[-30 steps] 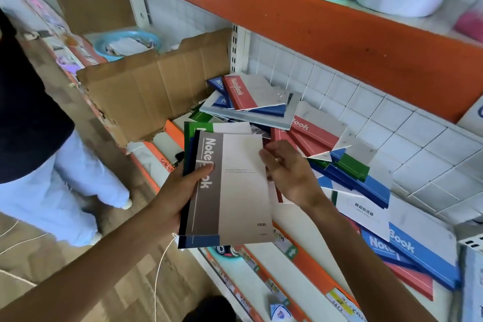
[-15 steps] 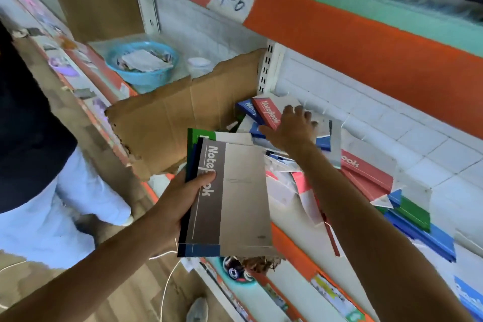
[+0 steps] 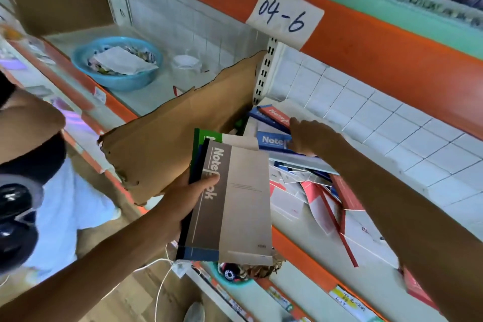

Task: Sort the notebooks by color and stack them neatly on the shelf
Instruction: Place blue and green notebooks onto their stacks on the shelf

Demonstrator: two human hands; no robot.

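Brown-grey notebook [image 3: 230, 201] topping a stack still gripped in left hand [image 3: 188, 196] before the shelf [image 3: 300, 246]; right hand [image 3: 311, 136] stays atop the far pile [image 3: 274, 128], now curling round a blue notebook's [image 3: 271, 140] edge; green and blue covers under the brown.

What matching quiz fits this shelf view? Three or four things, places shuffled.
Things:
1. brown notebook
2. basin
3. label
4. right hand

Places:
A. on the orange shelf edge above
B. in the left hand
C. on the blue notebook in the pile
D. left bay, beyond the cardboard

Pairs: 1-B, 2-D, 3-A, 4-C
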